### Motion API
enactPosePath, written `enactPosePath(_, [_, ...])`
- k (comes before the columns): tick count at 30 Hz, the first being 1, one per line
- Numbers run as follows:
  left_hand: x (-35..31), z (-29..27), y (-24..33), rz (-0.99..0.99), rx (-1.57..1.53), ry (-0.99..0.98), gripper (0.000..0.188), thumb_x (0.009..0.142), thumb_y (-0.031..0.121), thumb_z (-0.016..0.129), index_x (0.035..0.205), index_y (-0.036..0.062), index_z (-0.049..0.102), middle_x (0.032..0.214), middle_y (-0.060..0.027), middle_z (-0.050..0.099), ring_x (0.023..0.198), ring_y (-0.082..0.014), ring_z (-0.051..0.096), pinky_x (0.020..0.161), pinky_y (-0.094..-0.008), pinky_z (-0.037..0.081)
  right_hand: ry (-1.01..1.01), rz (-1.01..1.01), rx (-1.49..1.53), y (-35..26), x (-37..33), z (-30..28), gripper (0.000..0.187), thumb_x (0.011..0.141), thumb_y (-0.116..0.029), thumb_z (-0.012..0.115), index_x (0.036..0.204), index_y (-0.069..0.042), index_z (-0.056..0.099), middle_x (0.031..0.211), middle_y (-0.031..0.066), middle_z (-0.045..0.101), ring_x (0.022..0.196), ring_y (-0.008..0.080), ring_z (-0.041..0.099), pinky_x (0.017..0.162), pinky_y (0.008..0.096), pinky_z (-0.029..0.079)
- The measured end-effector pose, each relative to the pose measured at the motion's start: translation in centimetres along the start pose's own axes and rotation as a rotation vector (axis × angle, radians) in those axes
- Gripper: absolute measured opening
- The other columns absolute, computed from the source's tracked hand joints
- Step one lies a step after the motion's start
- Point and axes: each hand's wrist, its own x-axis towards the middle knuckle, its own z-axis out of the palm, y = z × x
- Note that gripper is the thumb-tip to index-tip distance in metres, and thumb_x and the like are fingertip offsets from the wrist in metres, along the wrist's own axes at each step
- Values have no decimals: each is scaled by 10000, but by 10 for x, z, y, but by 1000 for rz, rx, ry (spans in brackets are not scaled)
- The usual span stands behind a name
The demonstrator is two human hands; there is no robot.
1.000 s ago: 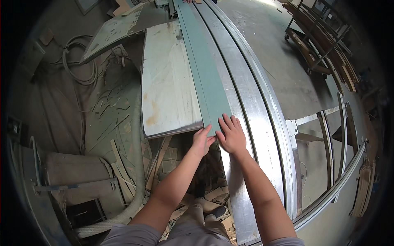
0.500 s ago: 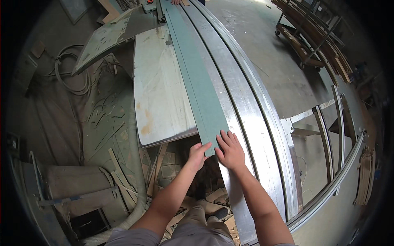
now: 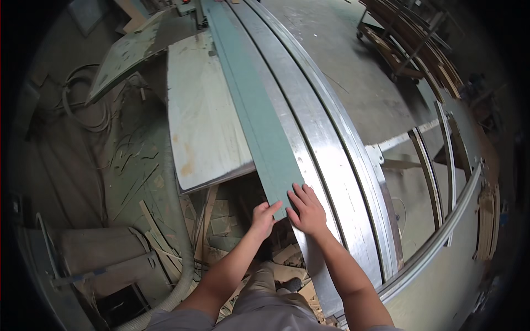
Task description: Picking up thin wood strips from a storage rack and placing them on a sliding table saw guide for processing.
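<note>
A long green board [image 3: 256, 116] lies lengthwise on the saw table, its near end jutting past the pale table plate [image 3: 204, 121]. My left hand [image 3: 266, 218] grips the left corner of that end, thumb on top and the other fingers hidden below. Flat along the board's right edge rests my right hand [image 3: 307, 209], fingers stretched forward and partly over the sliding metal table [image 3: 345, 182]. A thin dark line runs lengthwise near the board's left side.
A grey hose [image 3: 185, 259] curves down at the left beside a dusty metal box [image 3: 105, 254]. Wood offcuts [image 3: 157, 243] litter the floor around my feet. To the right stand a metal side frame [image 3: 425, 171] and, farther off, a wheeled rack of boards [image 3: 406, 49].
The green board has slid a little toward me, with both hands moving along at its end. My view has shifted slightly right, and another person's hand at the far end has left the picture.
</note>
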Motion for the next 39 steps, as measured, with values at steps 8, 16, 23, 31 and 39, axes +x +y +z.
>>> enactPosePath(8, [-20, 4, -24, -16, -3, -12, 213, 842, 156, 603, 1036, 73, 574, 1020, -19, 601, 933, -137, 570, 797, -344, 480, 25, -19, -16, -2, -39, -9, 415, 770, -252, 604, 1141, -72, 558, 1261, 124, 486, 1136, 342, 462, 991, 429, 352])
enactPosePath(16, [-55, 4, -46, -35, 30, -32, 196, 850, 176, 593, 1032, 107, 569, 1026, 6, 593, 953, -126, 555, 806, -371, 468, 25, -16, -20, -16, -75, -27, 413, 770, -252, 607, 1140, -76, 560, 1256, 126, 489, 1136, 352, 458, 989, 439, 351])
enactPosePath(23, [-92, 5, -74, -43, 20, -33, 212, 828, 195, 632, 999, 81, 583, 1001, -11, 600, 919, -131, 572, 791, -354, 485, 15, -19, 37, -28, -118, -43, 422, 760, -238, 620, 1140, -66, 558, 1256, 138, 487, 1143, 367, 448, 997, 436, 341])
enactPosePath(31, [-132, 14, -119, -85, 37, -1, 199, 830, 185, 630, 989, 73, 589, 984, -21, 608, 906, -134, 580, 790, -354, 491, -12, 31, -7, -31, -179, -58, 411, 773, -260, 603, 1140, -78, 563, 1263, 122, 486, 1146, 343, 456, 1002, 428, 336])
enactPosePath(39, [-141, 22, -151, 1, 19, -31, 192, 842, 159, 611, 1002, 59, 581, 997, -22, 607, 898, -137, 582, 785, -342, 497, -35, -12, 54, -13, -207, -66, 428, 774, -235, 616, 1158, -59, 549, 1279, 144, 466, 1168, 367, 430, 1010, 445, 323])
